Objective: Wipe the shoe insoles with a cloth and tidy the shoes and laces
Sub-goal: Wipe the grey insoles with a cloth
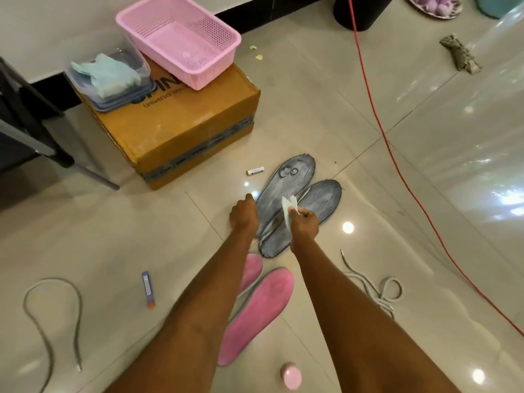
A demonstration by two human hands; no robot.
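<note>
Pink round object (291,379): seen nearest the camera, on the floor (340,123) at the bottom edge; its nature cannot be told.
Pink insoles (259,313): two are laid side by side on the tiles beneath the forearms, the left one partly hidden by the left arm.
Grey insoles (292,180): two are laid side by side just beyond the pink pair, with their near ends overlapping.
Right hand (306,222): a small pale cloth (289,209) is pinched in the grip of its curled fingers, above the grey insoles.
Left hand (243,214): fingers are curled at the left edge of the left grey insole; whether that edge is gripped cannot be told.
Laces: one grey lace (51,316) is looped on the floor at far left; a pale lace (377,287) is tangled to the right of the pink insoles.
Cardboard box (181,129): a pink basket (181,41) and a clear container (110,78) holding a light-blue cloth are carried on it.
Red cable (397,165): run across the floor on the right.
</note>
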